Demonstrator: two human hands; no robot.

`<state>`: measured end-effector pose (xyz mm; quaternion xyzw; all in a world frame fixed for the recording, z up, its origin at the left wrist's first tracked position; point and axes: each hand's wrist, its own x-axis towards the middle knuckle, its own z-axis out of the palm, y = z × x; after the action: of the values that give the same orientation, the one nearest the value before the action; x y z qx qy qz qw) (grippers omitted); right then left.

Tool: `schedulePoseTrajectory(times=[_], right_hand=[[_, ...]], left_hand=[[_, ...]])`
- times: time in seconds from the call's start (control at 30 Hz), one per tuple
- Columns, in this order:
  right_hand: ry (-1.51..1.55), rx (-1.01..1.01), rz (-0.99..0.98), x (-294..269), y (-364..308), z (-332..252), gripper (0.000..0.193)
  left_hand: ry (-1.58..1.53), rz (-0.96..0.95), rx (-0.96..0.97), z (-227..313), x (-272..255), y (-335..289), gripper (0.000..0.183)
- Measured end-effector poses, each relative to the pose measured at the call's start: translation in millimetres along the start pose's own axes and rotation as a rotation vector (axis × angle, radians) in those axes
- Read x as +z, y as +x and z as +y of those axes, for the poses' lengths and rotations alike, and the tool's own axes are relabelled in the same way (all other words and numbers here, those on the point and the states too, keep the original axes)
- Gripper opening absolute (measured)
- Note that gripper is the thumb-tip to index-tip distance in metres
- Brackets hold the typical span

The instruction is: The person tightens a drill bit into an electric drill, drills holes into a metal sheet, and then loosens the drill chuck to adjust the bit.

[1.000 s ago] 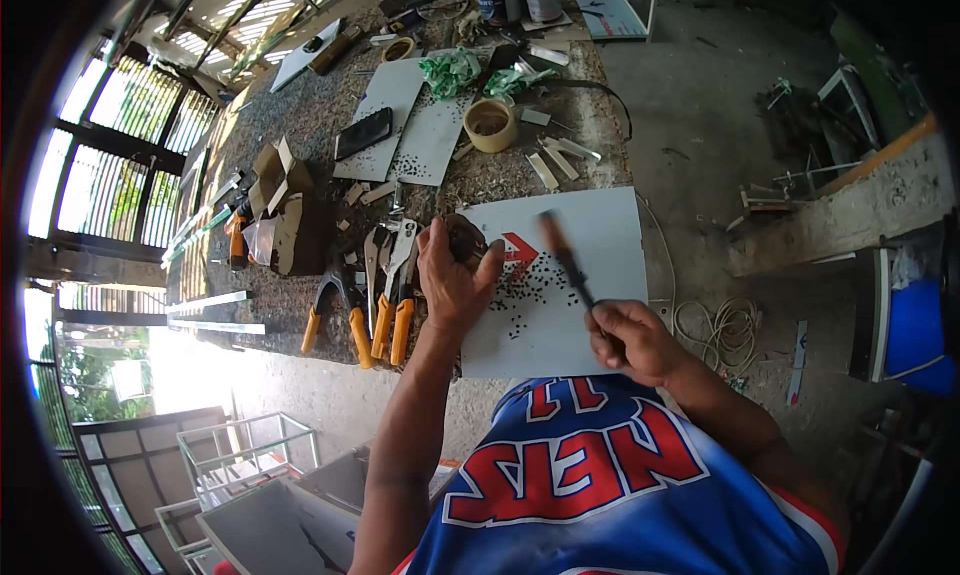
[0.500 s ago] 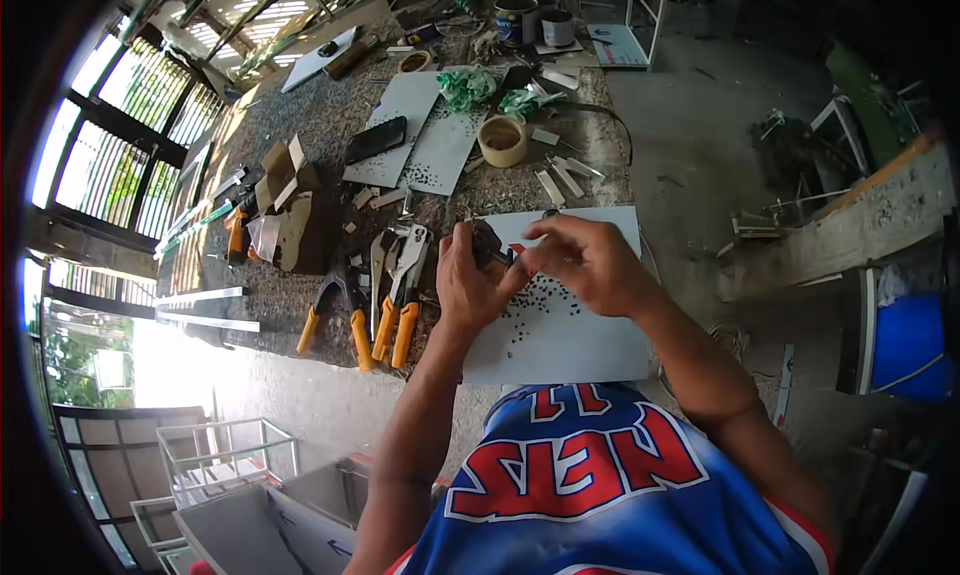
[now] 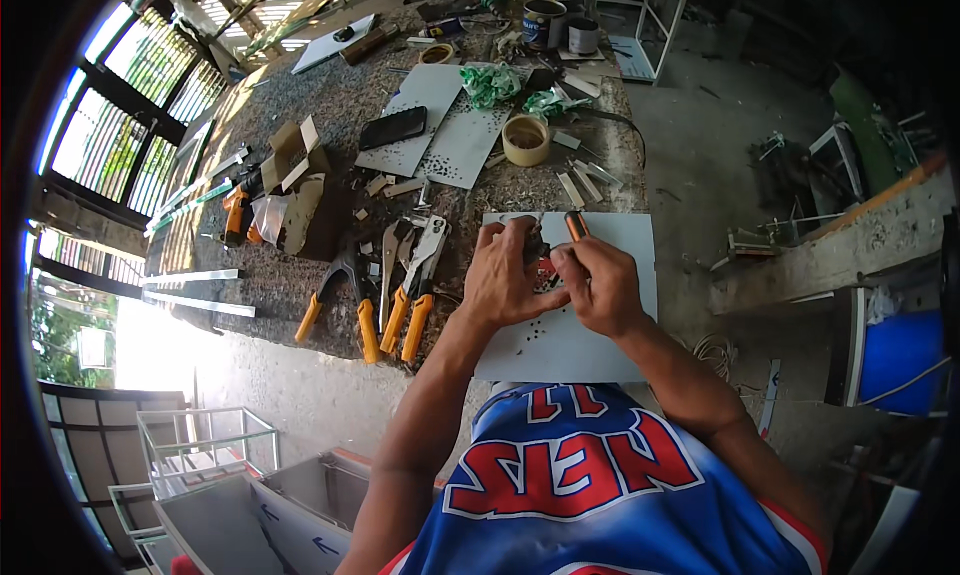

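My left hand (image 3: 503,278) is closed around a dark object (image 3: 536,243), whose kind I cannot make out, over a pale grey sheet (image 3: 632,353). A small bit of red shows beside it, between my two hands. Just to its right, my right hand (image 3: 606,287) is wrapped round a tool with an orange-and-black handle (image 3: 576,226); its working end is hidden. Small dark pieces (image 3: 537,327) lie scattered on the sheet under and in front of my hands. My thumbs nearly meet above them.
Left of my hands lie orange-handled pliers (image 3: 398,315) and an open cardboard box (image 3: 302,213). Farther back are a phone (image 3: 393,128), a tape roll (image 3: 526,140), crumpled green plastic (image 3: 490,85) and two cans (image 3: 543,25). Metal strips (image 3: 200,310) jut past the table's left side.
My right hand has closed round the orange-and-black handle, which now stands up from its fist; its fingers were looser before. Both hands appear closer together, and the view has shifted slightly.
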<state>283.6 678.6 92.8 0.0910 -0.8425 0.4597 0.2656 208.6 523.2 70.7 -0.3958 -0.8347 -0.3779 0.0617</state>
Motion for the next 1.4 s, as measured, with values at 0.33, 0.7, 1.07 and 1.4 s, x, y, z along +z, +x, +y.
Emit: schedulePoseTrajectory(times=[0.33,0.7,1.07,1.4], right_hand=[[0.091,0.436,0.171,-54.0,19.9,55.9,0.034],[-0.405,0.540,-0.431,25.3,-2.3,84.9,0.023],[0.145,0.271,-0.162,66.5,133.6,84.1,0.026],[0.435,0.887,-0.362,17.3,-42.0,18.5,0.035]], left_hand=[[-0.138,-0.018,-0.379,-18.0,-18.6,13.0,0.074],[-0.142,0.203,-0.256,-14.2,8.4,-21.7,0.054],[-0.178,0.190,-0.128,-22.6,11.6,-25.5,0.054],[-0.455,0.138,-0.357,-44.3,-17.1,-11.1,0.040]])
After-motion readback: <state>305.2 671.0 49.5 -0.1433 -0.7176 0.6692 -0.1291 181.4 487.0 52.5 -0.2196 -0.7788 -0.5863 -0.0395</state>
